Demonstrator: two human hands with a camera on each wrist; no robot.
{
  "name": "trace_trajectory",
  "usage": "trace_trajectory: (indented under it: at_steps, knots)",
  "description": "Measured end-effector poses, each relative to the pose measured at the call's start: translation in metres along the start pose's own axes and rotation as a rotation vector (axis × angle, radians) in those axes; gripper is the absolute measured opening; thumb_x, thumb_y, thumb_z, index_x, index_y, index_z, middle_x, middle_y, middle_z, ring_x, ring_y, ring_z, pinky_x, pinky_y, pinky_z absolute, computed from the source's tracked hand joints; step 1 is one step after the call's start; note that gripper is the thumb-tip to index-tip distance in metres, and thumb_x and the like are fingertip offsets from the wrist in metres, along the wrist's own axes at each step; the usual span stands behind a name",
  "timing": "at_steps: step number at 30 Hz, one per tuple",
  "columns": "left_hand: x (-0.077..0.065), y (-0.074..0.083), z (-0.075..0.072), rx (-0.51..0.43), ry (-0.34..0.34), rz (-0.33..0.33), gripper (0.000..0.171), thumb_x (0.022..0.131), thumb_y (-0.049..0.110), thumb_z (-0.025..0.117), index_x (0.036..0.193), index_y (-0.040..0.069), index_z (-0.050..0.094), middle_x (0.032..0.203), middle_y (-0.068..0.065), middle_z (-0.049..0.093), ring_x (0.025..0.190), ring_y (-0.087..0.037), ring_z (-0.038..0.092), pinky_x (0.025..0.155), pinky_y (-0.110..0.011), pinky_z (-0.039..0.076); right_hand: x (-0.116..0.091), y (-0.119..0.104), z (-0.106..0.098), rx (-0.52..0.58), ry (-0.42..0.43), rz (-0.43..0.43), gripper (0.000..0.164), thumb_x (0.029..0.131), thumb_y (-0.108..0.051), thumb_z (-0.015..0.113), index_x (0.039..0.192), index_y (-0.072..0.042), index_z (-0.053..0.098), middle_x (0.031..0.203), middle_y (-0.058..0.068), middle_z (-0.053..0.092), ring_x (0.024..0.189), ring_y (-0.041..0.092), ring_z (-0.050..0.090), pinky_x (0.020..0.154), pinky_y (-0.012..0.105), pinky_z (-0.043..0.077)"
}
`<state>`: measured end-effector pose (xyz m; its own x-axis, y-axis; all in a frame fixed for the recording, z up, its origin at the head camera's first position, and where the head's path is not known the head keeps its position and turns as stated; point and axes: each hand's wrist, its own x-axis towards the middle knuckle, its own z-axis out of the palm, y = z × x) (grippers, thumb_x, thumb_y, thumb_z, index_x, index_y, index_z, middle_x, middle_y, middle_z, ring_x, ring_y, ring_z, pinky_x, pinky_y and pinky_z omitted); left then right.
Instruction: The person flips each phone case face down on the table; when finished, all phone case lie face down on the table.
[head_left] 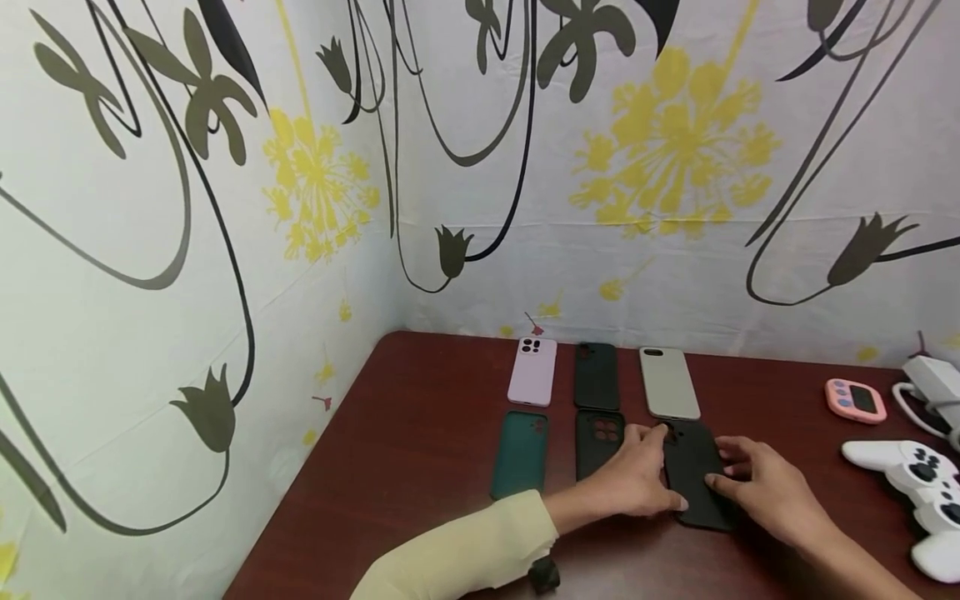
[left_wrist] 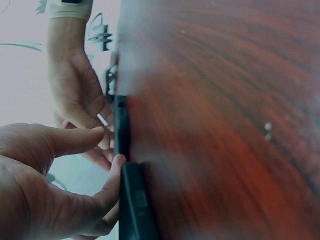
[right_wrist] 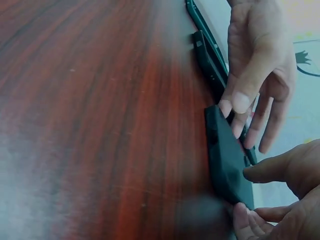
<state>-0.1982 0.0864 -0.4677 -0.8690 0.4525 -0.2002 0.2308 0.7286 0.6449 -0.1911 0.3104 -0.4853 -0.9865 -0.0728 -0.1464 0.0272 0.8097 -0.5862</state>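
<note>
A black phone case (head_left: 699, 479) lies on the dark red table at the right end of the front row, between both hands. My right hand (head_left: 776, 492) pinches its right side, thumb on the upper face and fingertips at the edge, as the right wrist view also shows. On the other side, my left hand (head_left: 633, 475) spans the left edge, with thumb and forefinger spread apart and fingertips at the case (right_wrist: 227, 155). Beneath the left hand, partly hidden, is another black case with a square camera cutout (head_left: 588, 446). A teal case (head_left: 519, 458) lies left of that one.
Behind lies a row with a lilac case (head_left: 532, 372), a dark green-black case (head_left: 596, 377) and a beige-grey case (head_left: 670, 383). To the right are a pink timer (head_left: 855, 402), a white game controller (head_left: 903, 467) and a white plug with a cable (head_left: 937, 385). Patterned sheets border the table.
</note>
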Motion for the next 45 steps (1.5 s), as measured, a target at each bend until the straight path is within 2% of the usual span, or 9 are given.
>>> trace_trajectory:
  at_steps: [3, 7, 10, 16, 18, 24, 32, 39, 45]
  knots:
    - [-0.004, -0.006, -0.012, -0.144, -0.009, 0.014, 0.086, 0.091, 0.029, 0.086, 0.162, 0.029, 0.038, 0.155, 0.002, 0.042, 0.097, 0.003, 0.064, 0.079, -0.02, 0.055, -0.003, -0.006, 0.0, -0.026, 0.054, -0.034, 0.074, 0.098, -0.039, 0.076, 0.148, 0.008, 0.049, 0.137, 0.035, 0.059, 0.11, 0.043, 0.069, 0.08, 0.053, 0.061]
    - [-0.014, -0.016, -0.033, -0.273, 0.001, 0.039, 0.079, 0.093, 0.027, 0.084, 0.16, 0.027, 0.042, 0.151, 0.003, 0.05, 0.109, 0.001, 0.067, 0.088, -0.021, 0.056, -0.007, -0.018, 0.002, -0.013, 0.126, -0.09, 0.068, 0.098, -0.037, 0.076, 0.147, 0.004, 0.052, 0.135, 0.031, 0.062, 0.111, 0.042, 0.069, 0.081, 0.054, 0.06]
    - [-0.022, -0.029, -0.047, -0.327, 0.027, 0.047, 0.078, 0.094, 0.026, 0.083, 0.16, 0.027, 0.042, 0.151, 0.004, 0.051, 0.118, -0.003, 0.065, 0.093, -0.023, 0.057, -0.01, -0.028, 0.007, 0.028, 0.154, -0.114, 0.063, 0.099, -0.033, 0.076, 0.147, 0.001, 0.053, 0.135, 0.027, 0.063, 0.113, 0.038, 0.068, 0.082, 0.046, 0.062]
    - [-0.034, -0.061, -0.069, -0.459, 0.059, 0.026, 0.077, 0.096, 0.025, 0.081, 0.162, 0.024, 0.041, 0.157, -0.004, 0.05, 0.132, -0.016, 0.062, 0.095, -0.033, 0.059, -0.01, -0.045, 0.016, 0.126, 0.124, -0.125, 0.06, 0.101, -0.028, 0.074, 0.15, -0.001, 0.05, 0.14, 0.025, 0.062, 0.121, 0.04, 0.067, 0.076, 0.028, 0.061]
    - [-0.037, -0.07, -0.073, -0.498, 0.058, 0.009, 0.077, 0.097, 0.027, 0.08, 0.162, 0.023, 0.04, 0.16, -0.006, 0.049, 0.135, -0.021, 0.06, 0.097, -0.037, 0.06, -0.009, -0.05, 0.02, 0.159, 0.103, -0.123, 0.06, 0.102, -0.027, 0.073, 0.151, -0.002, 0.05, 0.142, 0.025, 0.062, 0.123, 0.04, 0.066, 0.077, 0.029, 0.061]
    - [-0.046, -0.088, -0.076, -0.647, 0.011, -0.041, 0.077, 0.1, 0.027, 0.076, 0.165, 0.014, 0.035, 0.164, -0.014, 0.044, 0.141, -0.03, 0.057, 0.103, -0.045, 0.061, -0.006, -0.064, 0.03, 0.273, -0.018, -0.068, 0.064, 0.104, -0.031, 0.07, 0.156, -0.004, 0.045, 0.15, 0.024, 0.058, 0.129, 0.038, 0.064, 0.091, 0.044, 0.063]
    - [-0.053, -0.09, -0.074, -0.792, -0.089, -0.094, 0.075, 0.102, 0.029, 0.073, 0.163, 0.009, 0.035, 0.164, -0.018, 0.042, 0.141, -0.031, 0.058, 0.106, -0.047, 0.06, 0.0, -0.08, 0.037, 0.415, -0.227, 0.002, 0.073, 0.108, -0.029, 0.063, 0.163, 0.004, 0.029, 0.161, 0.032, 0.042, 0.141, 0.046, 0.054, 0.103, 0.051, 0.059]
    - [-0.053, -0.089, -0.073, -0.899, -0.098, -0.12, 0.074, 0.103, 0.025, 0.07, 0.163, 0.003, 0.034, 0.166, -0.024, 0.037, 0.143, -0.035, 0.055, 0.11, -0.049, 0.058, 0.005, -0.084, 0.04, 0.486, -0.278, 0.034, 0.072, 0.11, -0.022, 0.058, 0.163, 0.01, 0.021, 0.163, 0.036, 0.034, 0.146, 0.051, 0.045, 0.106, 0.05, 0.058]
    - [-0.052, -0.088, -0.072, -0.913, -0.114, -0.132, 0.073, 0.104, 0.024, 0.069, 0.164, 0.003, 0.033, 0.166, -0.023, 0.038, 0.146, -0.035, 0.053, 0.11, -0.049, 0.058, 0.005, -0.087, 0.042, 0.589, -0.31, 0.068, 0.073, 0.109, -0.017, 0.058, 0.163, 0.011, 0.017, 0.164, 0.039, 0.029, 0.148, 0.054, 0.041, 0.108, 0.046, 0.059]
